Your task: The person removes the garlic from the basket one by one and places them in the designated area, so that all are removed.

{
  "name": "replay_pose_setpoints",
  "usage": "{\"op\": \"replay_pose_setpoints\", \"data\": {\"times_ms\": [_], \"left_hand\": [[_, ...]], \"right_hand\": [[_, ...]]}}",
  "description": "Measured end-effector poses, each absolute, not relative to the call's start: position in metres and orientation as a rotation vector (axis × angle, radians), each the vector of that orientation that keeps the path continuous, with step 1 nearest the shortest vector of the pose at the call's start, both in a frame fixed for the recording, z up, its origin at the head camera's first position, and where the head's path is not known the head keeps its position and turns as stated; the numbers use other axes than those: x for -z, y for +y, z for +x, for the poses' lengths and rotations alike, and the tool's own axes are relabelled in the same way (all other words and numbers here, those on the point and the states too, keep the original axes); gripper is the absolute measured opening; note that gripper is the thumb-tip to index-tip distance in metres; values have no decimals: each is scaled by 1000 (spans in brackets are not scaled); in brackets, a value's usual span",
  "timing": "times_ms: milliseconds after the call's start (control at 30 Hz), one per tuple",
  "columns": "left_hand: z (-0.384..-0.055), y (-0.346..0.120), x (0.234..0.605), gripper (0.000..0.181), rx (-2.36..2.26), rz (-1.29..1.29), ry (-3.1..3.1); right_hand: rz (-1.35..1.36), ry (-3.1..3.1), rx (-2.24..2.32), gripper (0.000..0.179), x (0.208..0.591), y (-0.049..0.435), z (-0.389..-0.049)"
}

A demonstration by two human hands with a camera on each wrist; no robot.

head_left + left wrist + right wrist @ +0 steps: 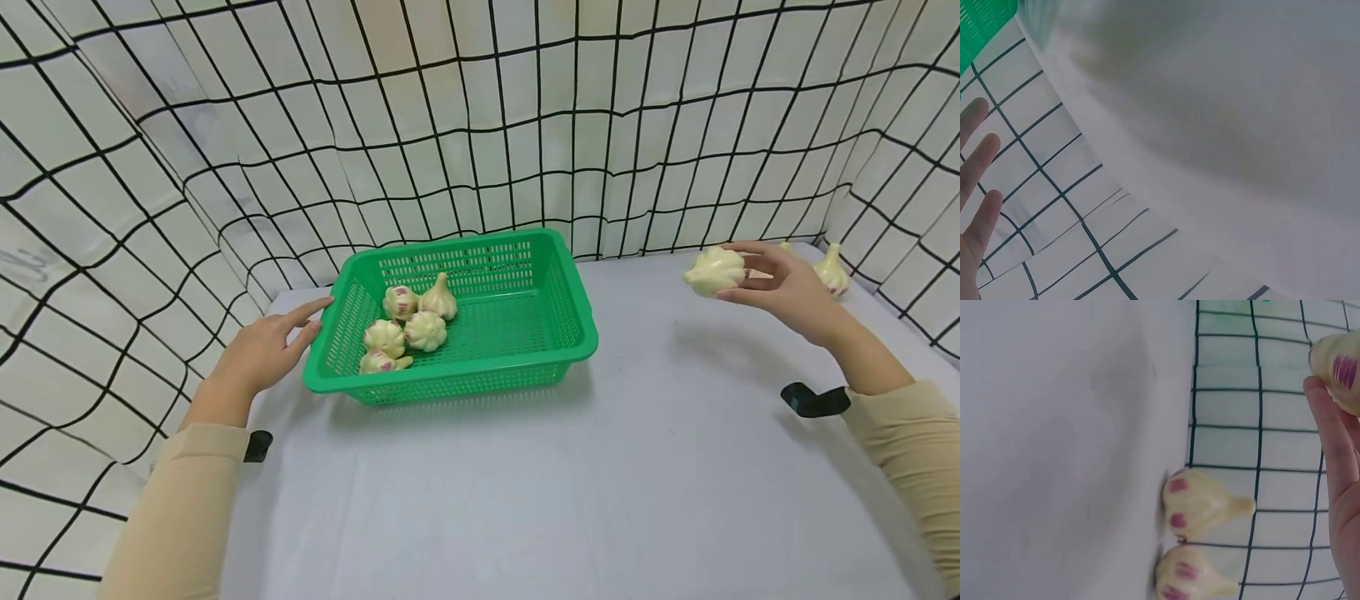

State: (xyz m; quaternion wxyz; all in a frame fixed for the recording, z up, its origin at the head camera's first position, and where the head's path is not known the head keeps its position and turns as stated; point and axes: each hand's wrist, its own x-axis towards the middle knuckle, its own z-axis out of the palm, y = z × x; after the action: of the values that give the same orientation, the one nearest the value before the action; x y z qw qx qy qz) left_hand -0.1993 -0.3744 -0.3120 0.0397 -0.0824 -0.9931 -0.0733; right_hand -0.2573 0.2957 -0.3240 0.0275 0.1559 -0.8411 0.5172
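Note:
My right hand (783,287) pinches a pale garlic bulb (715,271) between thumb and fingers, held above the table at the right. In the right wrist view the same bulb (1342,372) shows a purple patch at the fingertips. Beside that hand, two more garlic bulbs (1200,503) stand on the table; the hand partly covers them in the head view. At the left, my left hand (258,350) touches the left rim of a green plastic basket (480,367) with fingers extended. Several garlic bulbs (425,331) lie together in the basket's left half.
A white wall with black grid netting (517,125) encloses the back and both sides of the white table (525,492). Dark wrist cameras (813,400) stick out from both sleeves.

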Motion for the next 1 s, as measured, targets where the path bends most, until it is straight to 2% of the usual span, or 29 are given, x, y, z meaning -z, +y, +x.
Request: {"op": "replay_pose_setpoints", "data": {"times_ms": [200,500,733,1000], "left_hand": [[-198,-375,311,60,230,-259,-3037],[-198,-374,314,59,234,-263,-3032],[-197,-375,315,59,242,-260,-3029],[-198,-376,313,58,230,-282,-3016]], "right_hand": [[455,-2611,-1593,61,329,309,-261],[427,-2862,-1413,69,336,321,-266],[435,-2961,-1365,65,341,337,-271],[396,-3040,-1348,73,345,345,-275]]}}
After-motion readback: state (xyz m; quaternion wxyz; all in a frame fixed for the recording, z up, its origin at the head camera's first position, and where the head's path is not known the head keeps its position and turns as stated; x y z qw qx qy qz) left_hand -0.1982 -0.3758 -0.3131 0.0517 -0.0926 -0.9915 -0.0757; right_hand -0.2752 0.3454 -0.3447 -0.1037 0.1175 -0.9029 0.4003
